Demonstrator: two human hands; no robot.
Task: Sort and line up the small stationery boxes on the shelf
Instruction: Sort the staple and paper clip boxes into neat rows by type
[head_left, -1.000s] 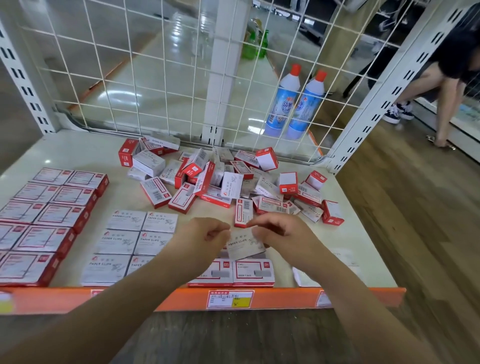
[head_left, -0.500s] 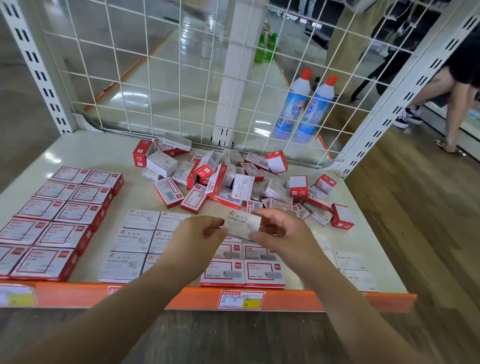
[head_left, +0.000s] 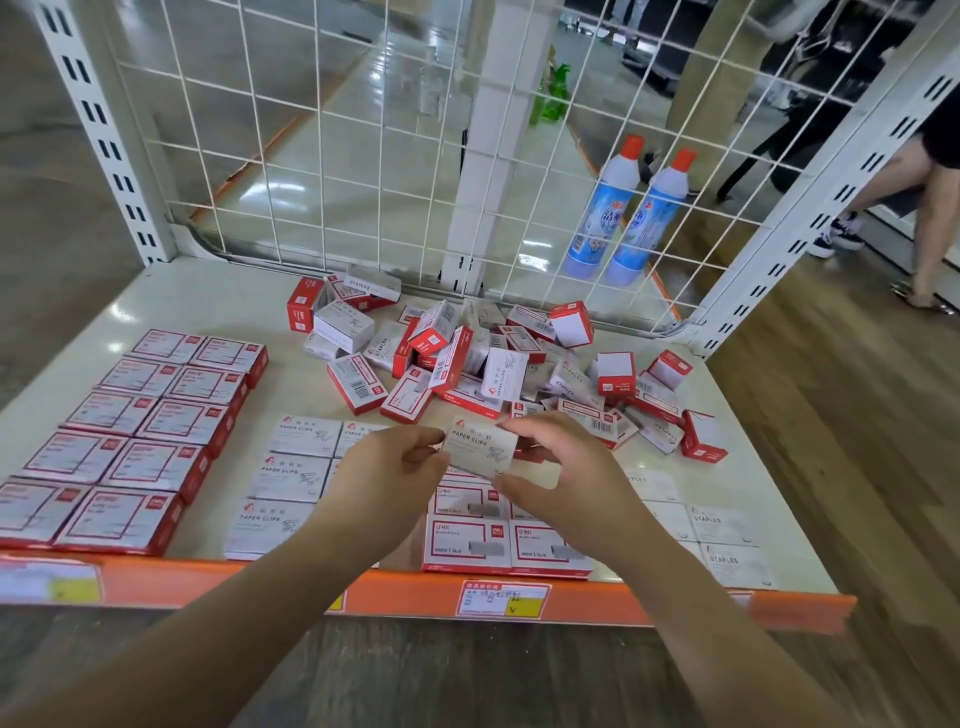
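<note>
At lower left of the frame, sorted red boxes (head_left: 140, 436) lay in rows on the shelf (head_left: 218, 582). At centre, the left hand (head_left: 387, 475) and right hand (head_left: 563, 475) pinched a paper-clips box (head_left: 482, 451) at its ends, lifted higher than a second earlier and turned label-up. It seemed bound for the paper-clip rows (head_left: 291, 475); the unsorted pile (head_left: 493, 364) waited at upper right.

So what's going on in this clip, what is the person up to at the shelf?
A person is sorting small stationery boxes on a shelf. Both hands, the left hand and the right hand, hold one white paper clips box above the front rows. Red-framed boxes sit lined up at the left, white paper clips boxes beside them, staples boxes at the right. A loose unsorted pile remains at the back.
</note>
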